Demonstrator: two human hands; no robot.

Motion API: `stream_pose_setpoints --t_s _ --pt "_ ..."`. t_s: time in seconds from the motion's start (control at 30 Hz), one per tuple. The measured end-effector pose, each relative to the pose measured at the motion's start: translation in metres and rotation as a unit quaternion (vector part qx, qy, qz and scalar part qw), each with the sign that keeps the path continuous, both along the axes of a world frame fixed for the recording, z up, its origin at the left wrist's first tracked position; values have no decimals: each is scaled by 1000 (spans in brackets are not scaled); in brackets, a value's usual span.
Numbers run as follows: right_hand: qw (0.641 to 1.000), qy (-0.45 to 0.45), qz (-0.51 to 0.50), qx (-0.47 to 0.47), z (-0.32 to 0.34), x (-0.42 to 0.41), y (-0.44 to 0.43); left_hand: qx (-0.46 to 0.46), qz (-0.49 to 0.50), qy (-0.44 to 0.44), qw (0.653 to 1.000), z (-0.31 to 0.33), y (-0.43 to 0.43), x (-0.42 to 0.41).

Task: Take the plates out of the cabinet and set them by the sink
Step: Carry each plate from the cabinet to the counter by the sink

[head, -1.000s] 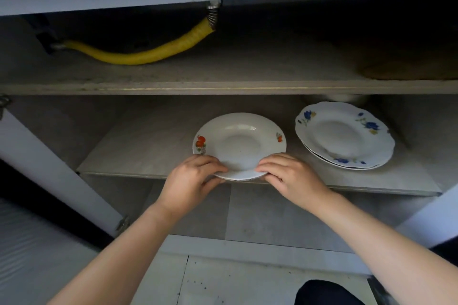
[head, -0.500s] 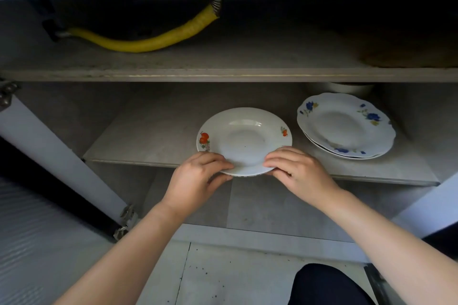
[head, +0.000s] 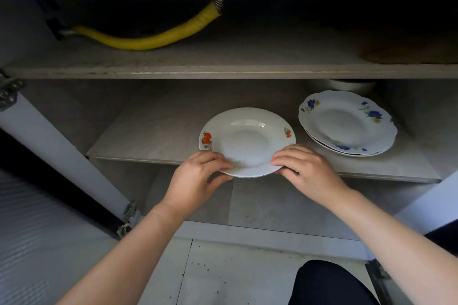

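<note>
Head view: left hand (head: 198, 176) and right hand (head: 307, 171) grip the plate (head: 247, 141), probably several stacked; next, lift clear of the shelf (head: 138, 141).

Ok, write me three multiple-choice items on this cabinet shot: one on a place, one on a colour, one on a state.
1. Where does the stack of blue-flowered plates lie?
A. On the top shelf
B. On the middle shelf, right of the held plate
C. On the floor

2. What colour is the hose on the top shelf?
A. Yellow
B. Green
C. Black

3. How is the orange-flowered plate held?
A. By the left hand alone
B. By no hand
C. By both hands at its near rim

Answers:
1 B, it rests on the middle shelf beside the held plate.
2 A, the hose is plainly yellow.
3 C, the left hand and right hand both pinch the near rim.
</note>
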State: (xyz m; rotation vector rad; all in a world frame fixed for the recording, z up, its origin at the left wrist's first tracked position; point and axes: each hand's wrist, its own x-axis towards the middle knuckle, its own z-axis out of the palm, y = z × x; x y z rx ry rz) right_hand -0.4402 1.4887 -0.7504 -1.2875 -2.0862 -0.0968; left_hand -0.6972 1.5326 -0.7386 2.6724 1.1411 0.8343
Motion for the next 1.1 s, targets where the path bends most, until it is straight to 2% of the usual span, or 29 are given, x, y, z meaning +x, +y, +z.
stream_pose_setpoints --t_s 0.1,0.23,0.37,0.47,0.67,0.9,1.1 --pt "1000 14 -25 -6 3 4 -3 4 -3 -9 1000 1 0 -3" --pt "994 54 -66 -75 19 19 -11 -18 25 -73 997 8 3 -20" --pt "979 123 -95 -129 35 26 -13 -125 75 -173 974 19 -2 -21" --pt "971 123 -127 -159 35 19 -2 -211 133 -201 947 21 1 -4" --pt "934 174 -225 -217 41 -8 14 -308 199 -166 915 33 14 21" --pt "884 290 -271 -248 30 -23 15 -308 234 -155 909 38 16 25" --pt "871 312 -273 -263 33 -24 6 -317 232 -172 903 37 1 21"
